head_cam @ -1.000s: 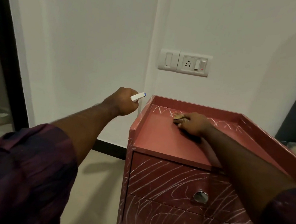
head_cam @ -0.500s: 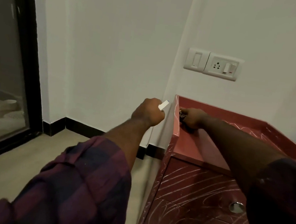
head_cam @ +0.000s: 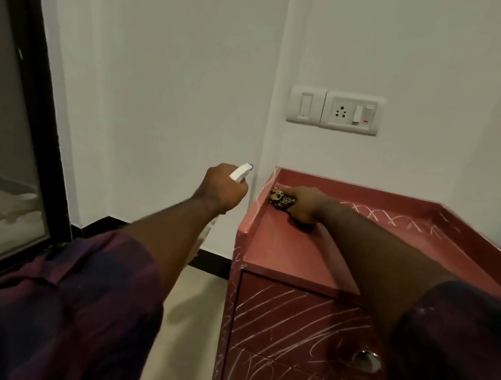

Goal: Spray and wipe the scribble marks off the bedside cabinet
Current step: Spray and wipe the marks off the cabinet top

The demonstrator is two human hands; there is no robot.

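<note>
The red bedside cabinet (head_cam: 286,245) stands against the white wall, its two drawer fronts and back rim covered in white scribble marks (head_cam: 283,318). My right hand (head_cam: 304,205) grips a patterned brown cloth (head_cam: 281,198) and presses it into the back left corner of the cabinet top. My left hand (head_cam: 222,187) holds a spray bottle (head_cam: 240,172) in the air just left of the cabinet; only its white nozzle with a blue tip and a bit of the body below my wrist show.
A switch and socket plate (head_cam: 334,110) sits on the wall above the cabinet. A dark-framed glass door (head_cam: 32,116) stands at the left. Beige floor (head_cam: 194,291) lies between the door and the cabinet.
My right hand slid the cloth from the middle of the back rim to the back left corner. The view swung left and back a little; my left hand kept the bottle beside the cabinet.
</note>
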